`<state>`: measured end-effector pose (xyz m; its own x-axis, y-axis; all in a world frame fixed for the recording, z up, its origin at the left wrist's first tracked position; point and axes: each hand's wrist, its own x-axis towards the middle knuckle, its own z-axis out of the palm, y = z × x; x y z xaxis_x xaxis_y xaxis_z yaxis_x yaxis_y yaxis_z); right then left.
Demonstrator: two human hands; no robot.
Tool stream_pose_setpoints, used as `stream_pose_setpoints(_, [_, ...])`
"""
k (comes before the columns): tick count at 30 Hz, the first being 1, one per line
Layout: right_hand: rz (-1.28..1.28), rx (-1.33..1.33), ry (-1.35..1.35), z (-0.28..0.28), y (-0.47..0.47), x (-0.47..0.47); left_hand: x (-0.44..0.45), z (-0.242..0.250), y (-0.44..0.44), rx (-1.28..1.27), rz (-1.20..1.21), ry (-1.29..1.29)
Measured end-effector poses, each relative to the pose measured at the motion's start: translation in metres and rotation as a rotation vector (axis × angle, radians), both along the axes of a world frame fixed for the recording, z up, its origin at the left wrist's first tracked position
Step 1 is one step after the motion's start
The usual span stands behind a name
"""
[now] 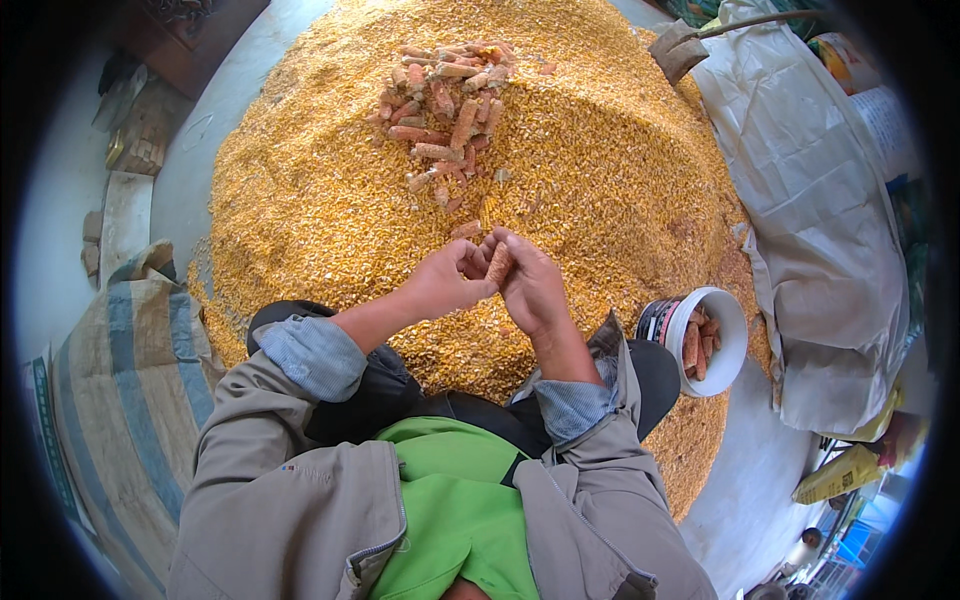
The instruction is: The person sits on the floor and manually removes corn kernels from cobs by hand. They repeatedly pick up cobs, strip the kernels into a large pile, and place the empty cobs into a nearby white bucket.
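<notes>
A short reddish corn cob [499, 264] is between my two hands, above a wide heap of yellow corn kernels [322, 217]. My right hand [534, 285] holds it with curled fingers. My left hand [447, 276] meets it from the other side, its thumb at the cob's lower end; whether those fingers grip it I cannot tell. Just beyond the hands another cob piece [466, 229] lies on the kernels. Farther off, a pile of bare cobs [450, 105] rests on the heap. By my right knee, a white plastic bucket [735, 345] holds several cobs.
A pale sheet or sack [810, 225] lies along the right side, with a shovel's metal blade [677, 52] at the heap's upper right edge. A striped woven sack [127, 375] stands at left. Wooden blocks [141, 139] are at the upper left.
</notes>
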<state>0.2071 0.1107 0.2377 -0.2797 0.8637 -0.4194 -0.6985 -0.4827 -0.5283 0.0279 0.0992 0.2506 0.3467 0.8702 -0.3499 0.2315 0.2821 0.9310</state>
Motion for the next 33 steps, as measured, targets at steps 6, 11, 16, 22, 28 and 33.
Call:
stream_pose_setpoints(6, [0.014, -0.012, 0.011, 0.015, 0.005, 0.011, -0.013, 0.011, 0.013, -0.387, 0.133, -0.366])
stream_pose_setpoints(11, [0.034, -0.030, -0.183, 0.015, 0.003, 0.011, -0.019, 0.021, 0.015, -0.461, 0.117, -0.472])
stream_pose_setpoints(16, [0.096, -0.107, -0.342, 0.011, 0.007, 0.016, -0.015, 0.016, 0.013, -0.390, 0.111, -0.319])
stream_pose_setpoints(22, [0.107, -0.138, -0.303, 0.011, 0.009, 0.014, -0.020, 0.012, 0.015, -0.448, 0.061, -0.385])
stream_pose_setpoints(28, [0.016, 0.010, -0.158, 0.004, 0.005, 0.008, -0.015, 0.009, 0.013, -0.464, 0.142, -0.298])
stream_pose_setpoints(33, [0.074, -0.006, -0.368, 0.014, 0.009, 0.015, -0.017, 0.008, 0.019, -0.476, 0.299, -0.203])
